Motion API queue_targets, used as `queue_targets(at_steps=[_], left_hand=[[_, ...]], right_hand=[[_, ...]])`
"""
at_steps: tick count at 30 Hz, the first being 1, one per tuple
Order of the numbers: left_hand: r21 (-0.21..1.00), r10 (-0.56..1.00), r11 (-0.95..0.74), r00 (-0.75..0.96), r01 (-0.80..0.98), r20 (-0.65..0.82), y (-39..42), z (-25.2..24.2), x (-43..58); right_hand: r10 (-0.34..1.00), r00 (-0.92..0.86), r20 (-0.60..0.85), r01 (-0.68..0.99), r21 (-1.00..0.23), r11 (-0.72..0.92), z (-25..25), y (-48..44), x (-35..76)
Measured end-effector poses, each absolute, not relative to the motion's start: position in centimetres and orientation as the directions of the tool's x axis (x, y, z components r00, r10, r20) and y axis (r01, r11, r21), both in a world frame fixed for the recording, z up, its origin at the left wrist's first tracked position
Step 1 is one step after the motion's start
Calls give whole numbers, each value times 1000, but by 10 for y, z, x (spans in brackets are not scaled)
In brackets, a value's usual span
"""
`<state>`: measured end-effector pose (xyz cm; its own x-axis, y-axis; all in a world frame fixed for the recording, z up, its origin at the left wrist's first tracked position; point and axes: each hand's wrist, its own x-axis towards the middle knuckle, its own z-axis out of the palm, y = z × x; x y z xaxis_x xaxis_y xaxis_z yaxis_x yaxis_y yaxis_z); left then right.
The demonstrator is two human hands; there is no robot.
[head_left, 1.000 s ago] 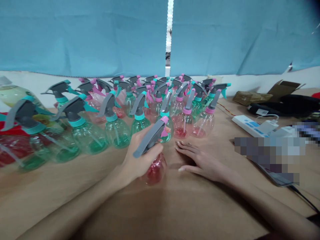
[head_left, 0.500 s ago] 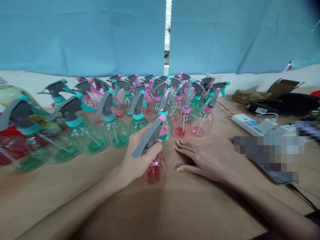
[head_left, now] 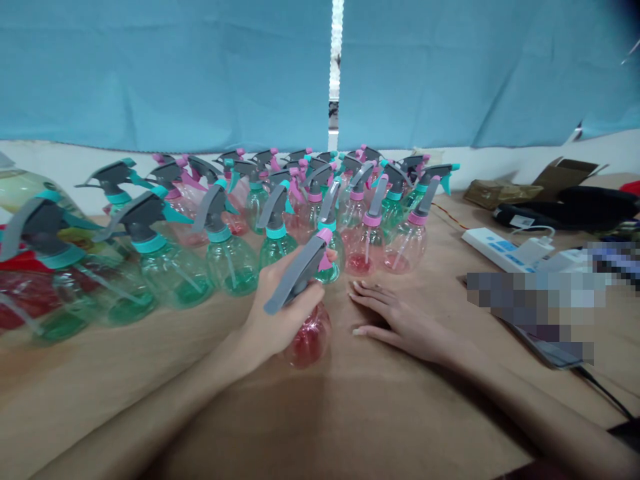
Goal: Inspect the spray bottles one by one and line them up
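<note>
My left hand (head_left: 280, 313) is wrapped round the neck of a spray bottle (head_left: 306, 343) with a clear pink body and a grey and pink trigger head. The bottle stands on the wooden table, its nozzle pointing away from me, and my fingers hide its collar. To its right, my right hand (head_left: 395, 313) lies flat on the tabletop, fingers stretched out and holding nothing. Just beyond my hands are a green spray bottle (head_left: 327, 272) with a grey lever and a pink spray bottle (head_left: 361, 260).
Several more spray bottles, green (head_left: 233, 267) and pink (head_left: 406, 250), fill the back and left of the table (head_left: 280, 427). At right lie a white power strip (head_left: 493, 248) with plugs, a partly blurred-out phone (head_left: 563, 360) and a cardboard box (head_left: 565, 175). A blue curtain (head_left: 175, 73) hangs behind.
</note>
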<state>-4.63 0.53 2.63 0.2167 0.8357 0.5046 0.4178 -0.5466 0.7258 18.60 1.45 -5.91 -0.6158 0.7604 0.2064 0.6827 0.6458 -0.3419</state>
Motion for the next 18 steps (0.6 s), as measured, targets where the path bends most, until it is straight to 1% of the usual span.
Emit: queue_targets(at_steps=[8, 18], left_hand=[[750, 844, -535, 213, 389, 492, 5, 25, -46], [756, 855, -518, 207, 401, 476, 5, 26, -46]], right_hand=[[765, -609, 209, 686, -346, 640, -65, 18, 187], [755, -615, 225, 671, -352, 652, -67, 20, 186]])
